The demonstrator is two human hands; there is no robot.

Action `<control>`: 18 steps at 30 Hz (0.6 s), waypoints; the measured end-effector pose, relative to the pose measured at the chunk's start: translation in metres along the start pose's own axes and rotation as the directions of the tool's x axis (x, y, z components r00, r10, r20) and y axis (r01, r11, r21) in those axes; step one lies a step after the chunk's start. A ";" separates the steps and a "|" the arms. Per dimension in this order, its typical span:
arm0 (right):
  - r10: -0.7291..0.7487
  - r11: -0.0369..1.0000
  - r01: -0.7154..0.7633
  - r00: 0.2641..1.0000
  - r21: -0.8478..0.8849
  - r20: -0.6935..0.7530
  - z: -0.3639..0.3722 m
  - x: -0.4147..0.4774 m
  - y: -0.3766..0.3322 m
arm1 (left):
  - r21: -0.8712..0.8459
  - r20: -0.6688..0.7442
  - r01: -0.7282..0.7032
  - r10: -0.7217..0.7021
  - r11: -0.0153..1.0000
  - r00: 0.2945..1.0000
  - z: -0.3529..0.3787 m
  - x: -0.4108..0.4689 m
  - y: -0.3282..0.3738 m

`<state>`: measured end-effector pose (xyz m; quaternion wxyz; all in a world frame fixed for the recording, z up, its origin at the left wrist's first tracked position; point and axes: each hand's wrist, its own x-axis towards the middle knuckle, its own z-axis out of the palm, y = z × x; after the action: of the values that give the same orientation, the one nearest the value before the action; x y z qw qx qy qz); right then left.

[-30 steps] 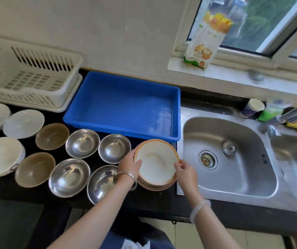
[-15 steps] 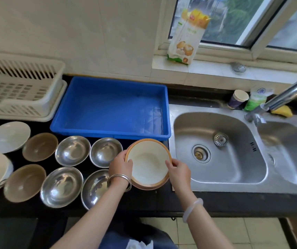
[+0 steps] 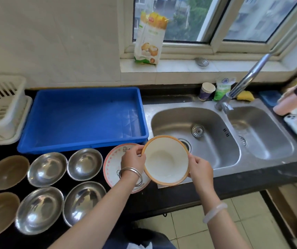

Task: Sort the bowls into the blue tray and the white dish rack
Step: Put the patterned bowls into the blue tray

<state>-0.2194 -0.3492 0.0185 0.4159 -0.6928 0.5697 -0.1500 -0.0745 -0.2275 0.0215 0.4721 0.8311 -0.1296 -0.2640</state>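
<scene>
Orange-rimmed bowl (image 3: pixel 166 159) held between left hand (image 3: pixel 133 159) and right hand (image 3: pixel 200 168).

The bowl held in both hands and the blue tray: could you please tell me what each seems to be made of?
Held bowl: probably melamine or glazed ceramic; smooth cream inside, orange rim, soft sheen. Blue tray: moulded plastic; uniform colour, semi-gloss floor with faint reflections, rolled lip.

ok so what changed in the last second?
The orange-rimmed white bowl was lifted off the stack and carried right, over the edge of the steel sink. That uncovered a pink-patterned white bowl, which is left on the counter. The left hand and right hand still grip its rim. The four steel bowls and blue plastic tray haven't moved.
</scene>
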 end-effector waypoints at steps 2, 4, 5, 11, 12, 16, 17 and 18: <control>0.039 0.999 -0.040 0.999 -0.030 -0.024 -0.010 0.002 0.012 | 0.007 0.060 0.024 -0.025 1.000 0.998 0.016 -0.001 0.000; 0.083 0.995 -0.086 0.995 -0.058 -0.046 -0.018 0.004 0.025 | 0.014 0.110 0.029 -0.030 0.999 0.994 0.031 -0.004 -0.002; 0.106 0.992 -0.109 0.993 -0.065 -0.055 -0.021 0.006 0.031 | 0.020 0.131 0.030 -0.032 0.999 0.991 0.038 -0.005 -0.004; 0.205 0.976 -0.208 0.977 -0.059 -0.060 -0.021 0.011 0.060 | 0.118 0.205 0.047 -0.070 0.992 0.976 0.062 -0.004 -0.012; 0.212 0.975 -0.215 0.976 -0.052 -0.051 -0.020 0.012 0.064 | 0.124 0.206 0.049 -0.074 0.991 0.976 0.064 -0.004 -0.013; 0.239 0.971 -0.239 0.971 -0.010 -0.016 -0.016 0.015 0.073 | 0.143 0.212 0.063 -0.093 0.988 0.973 0.067 -0.002 -0.018; 0.244 0.970 -0.244 0.970 -0.007 -0.014 -0.014 0.014 0.075 | 0.146 0.214 0.063 -0.094 0.987 0.972 0.067 -0.002 -0.019; 0.247 0.969 -0.247 0.969 -0.004 -0.012 -0.013 0.014 0.077 | 0.149 0.215 0.062 -0.093 0.987 0.972 0.067 -0.002 -0.020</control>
<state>-0.2749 -0.3681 -0.0347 0.4263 -0.6167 0.6543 -0.0994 -0.1145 -0.2643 -0.0234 0.3839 0.8322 -0.1672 -0.3634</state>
